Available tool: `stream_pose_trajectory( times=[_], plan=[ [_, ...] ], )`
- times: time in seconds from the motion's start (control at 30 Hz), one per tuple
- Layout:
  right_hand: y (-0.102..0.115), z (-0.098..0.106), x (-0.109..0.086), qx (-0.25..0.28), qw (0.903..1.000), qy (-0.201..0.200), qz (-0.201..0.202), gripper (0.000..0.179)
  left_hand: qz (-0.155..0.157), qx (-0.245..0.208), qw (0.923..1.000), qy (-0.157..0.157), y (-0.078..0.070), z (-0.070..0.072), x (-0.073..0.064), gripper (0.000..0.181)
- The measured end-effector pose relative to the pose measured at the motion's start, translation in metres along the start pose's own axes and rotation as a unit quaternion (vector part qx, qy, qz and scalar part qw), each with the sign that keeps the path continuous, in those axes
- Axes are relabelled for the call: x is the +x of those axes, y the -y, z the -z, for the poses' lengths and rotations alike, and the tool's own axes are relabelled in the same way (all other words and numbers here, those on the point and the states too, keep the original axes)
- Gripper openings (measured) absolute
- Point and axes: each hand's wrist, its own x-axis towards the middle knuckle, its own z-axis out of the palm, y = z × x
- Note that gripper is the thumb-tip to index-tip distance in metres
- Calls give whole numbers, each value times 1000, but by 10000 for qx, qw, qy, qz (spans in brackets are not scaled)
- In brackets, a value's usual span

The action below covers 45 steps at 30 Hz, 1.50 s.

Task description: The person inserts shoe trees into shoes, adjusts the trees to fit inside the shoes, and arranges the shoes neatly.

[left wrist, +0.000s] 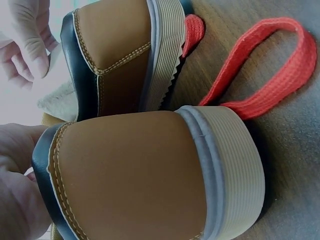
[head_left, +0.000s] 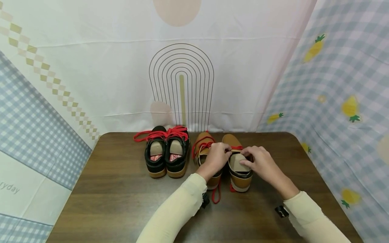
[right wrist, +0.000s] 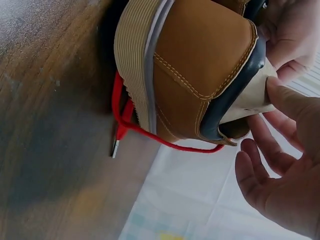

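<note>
A pair of brown shoes with red laces stands right of the table's middle. Over the opening of the right brown shoe a beige shoe tongue shows, bent back toward the heel. My right hand pinches this tongue, thumb on its face in the right wrist view. Reaching across the left brown shoe, my left hand has its thumb and fingers curled at the front edge of the right shoe's opening. The left hand's fingertips are partly hidden behind the shoe in the right wrist view.
To the left stands a pair of black shoes with red laces. A loose red lace loop lies on the wooden table behind the brown heels. Patterned cloth hangs along the back and both sides.
</note>
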Motion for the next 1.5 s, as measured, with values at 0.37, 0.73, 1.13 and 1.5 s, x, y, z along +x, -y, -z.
stream_pose_trajectory(
  times=[0.37, 0.73, 1.13, 1.5],
  plan=[
    [-7, 7, 10, 185, 9974, 545, -422, 49, -72, 96, 9999, -56, 0, 0, 0, 10],
    [-14, 10, 15, 780, 9874, 1072, -864, 54, -64, 50, 9999, -74, -1, 0, 1, 10],
    [-4, 3, 12, 308, 9976, 419, -447, 34, -77, 136, 9999, -60, 0, 1, -1, 11],
    [-9, -5, 16, 286, 9987, 281, -323, 35, -41, 70, 10000, -14, -1, 1, 0, 11]
  ],
)
